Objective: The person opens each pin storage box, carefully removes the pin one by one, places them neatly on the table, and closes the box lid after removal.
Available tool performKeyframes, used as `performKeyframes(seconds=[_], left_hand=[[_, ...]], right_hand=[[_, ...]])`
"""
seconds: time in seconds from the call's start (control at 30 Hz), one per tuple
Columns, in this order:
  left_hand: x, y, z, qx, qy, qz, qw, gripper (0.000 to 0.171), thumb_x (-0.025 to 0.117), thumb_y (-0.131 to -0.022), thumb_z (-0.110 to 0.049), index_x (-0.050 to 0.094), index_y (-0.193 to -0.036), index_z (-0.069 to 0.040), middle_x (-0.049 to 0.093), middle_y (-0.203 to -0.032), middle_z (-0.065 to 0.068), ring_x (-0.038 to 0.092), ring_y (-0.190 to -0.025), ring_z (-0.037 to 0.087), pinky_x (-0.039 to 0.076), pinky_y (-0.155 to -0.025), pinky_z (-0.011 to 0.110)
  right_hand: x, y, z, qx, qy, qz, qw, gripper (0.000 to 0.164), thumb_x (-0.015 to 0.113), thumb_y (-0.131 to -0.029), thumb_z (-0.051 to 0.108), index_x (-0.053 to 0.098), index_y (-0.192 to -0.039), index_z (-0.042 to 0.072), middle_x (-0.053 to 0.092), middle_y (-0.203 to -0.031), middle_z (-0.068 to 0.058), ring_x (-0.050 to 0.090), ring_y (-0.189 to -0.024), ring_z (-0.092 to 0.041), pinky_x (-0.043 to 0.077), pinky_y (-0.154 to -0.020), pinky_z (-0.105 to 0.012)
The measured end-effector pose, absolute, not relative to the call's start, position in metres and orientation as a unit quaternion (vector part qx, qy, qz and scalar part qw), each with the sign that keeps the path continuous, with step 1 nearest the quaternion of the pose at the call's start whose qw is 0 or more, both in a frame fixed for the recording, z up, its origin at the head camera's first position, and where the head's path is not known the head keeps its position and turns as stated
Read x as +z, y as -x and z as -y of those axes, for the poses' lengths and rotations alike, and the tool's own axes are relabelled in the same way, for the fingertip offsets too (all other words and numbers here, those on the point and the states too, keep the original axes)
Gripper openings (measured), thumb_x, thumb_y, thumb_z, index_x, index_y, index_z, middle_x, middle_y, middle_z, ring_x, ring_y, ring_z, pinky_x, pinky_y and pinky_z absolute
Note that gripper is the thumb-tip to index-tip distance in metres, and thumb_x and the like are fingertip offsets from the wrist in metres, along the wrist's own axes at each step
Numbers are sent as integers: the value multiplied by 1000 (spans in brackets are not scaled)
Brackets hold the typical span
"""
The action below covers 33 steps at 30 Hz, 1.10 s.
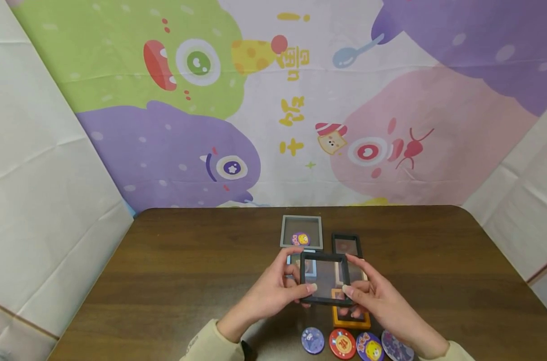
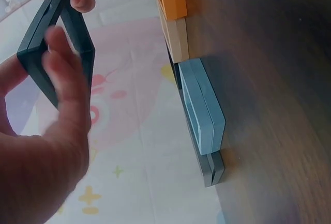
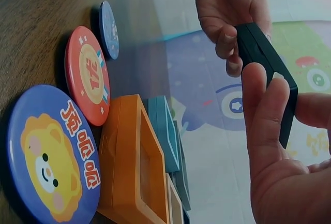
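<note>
Both hands hold up a square black display frame with a see-through middle, above the table. My left hand grips its left side, thumb on the near face. On the right side, my right hand pinches it between thumb and fingers. The two halves of the frame lie together, with a thin seam along the edge in the right wrist view. Through its middle show parts of a light blue frame and an orange frame lying below. A cream frame is partly hidden behind it.
A grey frame with a round badge lies at the back, beside a smaller black frame. Along the front are a purple badge, a red badge, a lion badge and another purple badge.
</note>
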State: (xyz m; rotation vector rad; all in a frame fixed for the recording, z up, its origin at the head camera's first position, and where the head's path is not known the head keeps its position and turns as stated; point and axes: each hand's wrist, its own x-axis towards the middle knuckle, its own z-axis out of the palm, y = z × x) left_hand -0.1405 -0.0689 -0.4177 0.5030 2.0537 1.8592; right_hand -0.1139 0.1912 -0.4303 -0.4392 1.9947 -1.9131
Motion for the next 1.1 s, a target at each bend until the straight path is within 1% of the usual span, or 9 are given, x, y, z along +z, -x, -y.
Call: performKeyframes(seconds=[0.13, 0.23, 0.33, 0.43, 0.63, 0.73, 0.83, 0.93, 1.1], left_hand=[[-419, 142, 71, 598, -169, -772, 138, 69, 81, -84, -21, 42, -141, -16, 60, -106, 7, 64, -76, 19, 51, -67, 31], [-419, 144, 73, 581, -170, -785, 133, 68, 81, -84, -22, 45, -140, -12, 58, -115, 11, 64, -78, 18, 51, -68, 31], [-420, 145, 75, 571, -170, -792, 132, 64, 81, -83, -19, 48, -137, -9, 58, -112, 11, 62, -73, 16, 50, -65, 30], [-421, 148, 78, 545, -170, -810, 133, 61, 82, -83, -19, 51, -134, -8, 60, -110, 10, 61, -71, 15, 49, -63, 30], [-423, 155, 89, 479, -169, -849, 144, 61, 84, -81, -22, 53, -130, -7, 59, -104, 6, 57, -66, 13, 45, -59, 30], [-426, 158, 92, 459, -169, -860, 145, 59, 86, -78, -22, 55, -126, -8, 61, -99, 4, 54, -63, 12, 43, -58, 30], [-428, 160, 93, 450, -166, -864, 153, 58, 88, -75, -21, 58, -123, -8, 62, -94, 2, 53, -65, 14, 42, -60, 30], [-430, 161, 94, 444, -162, -866, 162, 56, 88, -74, -21, 59, -121, -8, 63, -92, 2, 54, -69, 15, 43, -63, 31], [-435, 163, 94, 431, -159, -874, 159, 55, 88, -74, -23, 59, -119, -8, 63, -92, 2, 56, -73, 15, 45, -67, 33]], right_hand=[[-431, 113, -190, -662, 143, -712, 184, 71, 57, -103, 15, 11, -157, 6, 67, -105, -25, 71, -79, -27, 57, -67, -33], [-432, 113, -190, -655, 140, -716, 198, 72, 57, -103, 16, 11, -157, 7, 67, -103, -21, 71, -81, -28, 58, -69, -35], [-432, 114, -191, -649, 148, -715, 211, 73, 57, -103, 16, 9, -158, 7, 67, -103, -21, 70, -84, -29, 58, -71, -38], [-433, 116, -194, -624, 162, -735, 212, 71, 57, -103, 17, 15, -157, 5, 68, -101, -19, 69, -85, -29, 58, -72, -39], [-432, 124, -208, -507, 215, -818, 165, 49, 60, -102, 21, 46, -142, -2, 71, -99, -8, 69, -85, -21, 56, -70, -31], [-428, 128, -218, -430, 219, -866, 129, 39, 62, -100, 28, 60, -130, 3, 70, -99, -1, 65, -84, -13, 54, -71, -27], [-425, 132, -227, -369, 201, -900, 117, 35, 63, -99, 33, 65, -123, 7, 68, -100, 6, 61, -84, -8, 54, -73, -25], [-425, 135, -235, -320, 189, -921, 118, 35, 65, -98, 34, 67, -120, 8, 66, -100, 7, 60, -85, -9, 54, -74, -29], [-435, 142, -245, -241, 181, -946, 121, 35, 68, -95, 34, 68, -119, 9, 66, -106, 4, 64, -96, -20, 53, -84, -45]])
